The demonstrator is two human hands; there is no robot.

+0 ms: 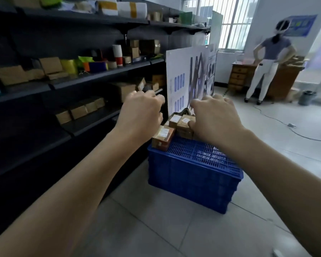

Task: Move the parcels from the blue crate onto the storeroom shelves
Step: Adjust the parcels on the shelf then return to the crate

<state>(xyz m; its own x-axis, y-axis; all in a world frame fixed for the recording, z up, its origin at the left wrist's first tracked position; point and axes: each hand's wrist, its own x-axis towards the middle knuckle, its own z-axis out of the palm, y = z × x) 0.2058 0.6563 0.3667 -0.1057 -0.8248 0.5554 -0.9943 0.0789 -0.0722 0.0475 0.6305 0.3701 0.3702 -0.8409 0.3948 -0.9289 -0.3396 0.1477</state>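
Note:
A blue plastic crate [193,179] stands on the tiled floor beside dark storeroom shelves [100,75]. Several brown parcels with white labels are piled at its far end. One parcel [163,136] leans at the crate's left corner. My right hand [215,115] reaches over the pile; its thumb presses the near side of a brown parcel [183,120] and its fingers curl over the far side. My left hand [141,112] hovers above and left of the pile, fingers loosely curled, holding nothing.
The shelves hold cardboard boxes [78,110], tape rolls and coloured packets. A white poster board [185,78] stands upright just behind the crate. A person [267,58] stands at a wooden desk [237,76] at the back right. A cable [278,123] trails over the floor.

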